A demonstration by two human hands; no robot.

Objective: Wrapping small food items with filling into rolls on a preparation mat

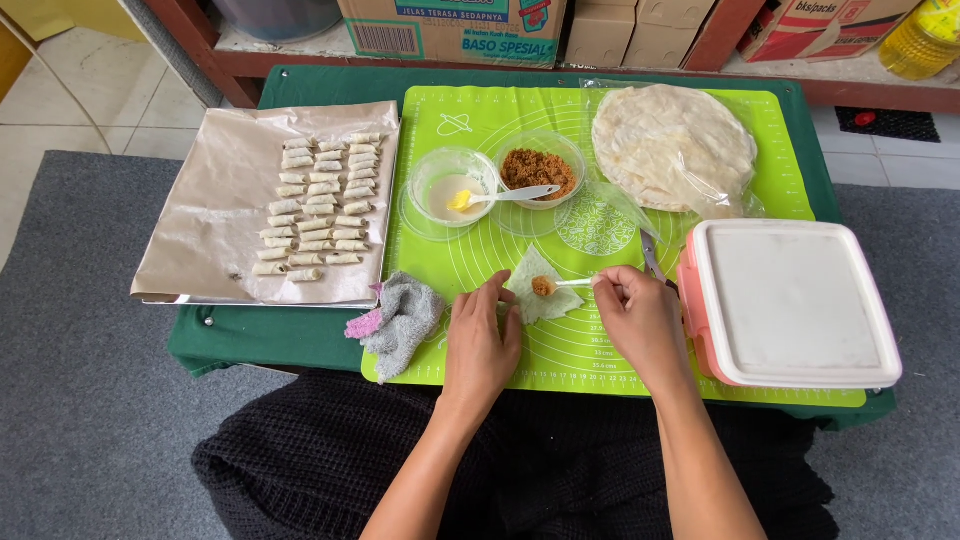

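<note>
A small triangular wrapper piece [540, 293] lies on the green silicone mat [480, 265] with a dab of brown filling [543, 287] on it. My right hand [640, 320] pinches a small white spoon [575, 283] whose tip rests at the filling. My left hand [482, 335] lies flat on the mat, its fingertips touching the wrapper's left edge. Behind stand a clear bowl of brown filling [538, 172] with a white spoon in it, and a clear bowl of pale paste [450, 190].
A paper-lined tray [220, 200] at left holds several small finished rolls [320, 205]. A stack of round wrappers in plastic [670, 145] sits at back right. A white-lidded pink box [790, 300] is at right, a grey cloth [400, 320] left of my hand, a knife [650, 255] by the box.
</note>
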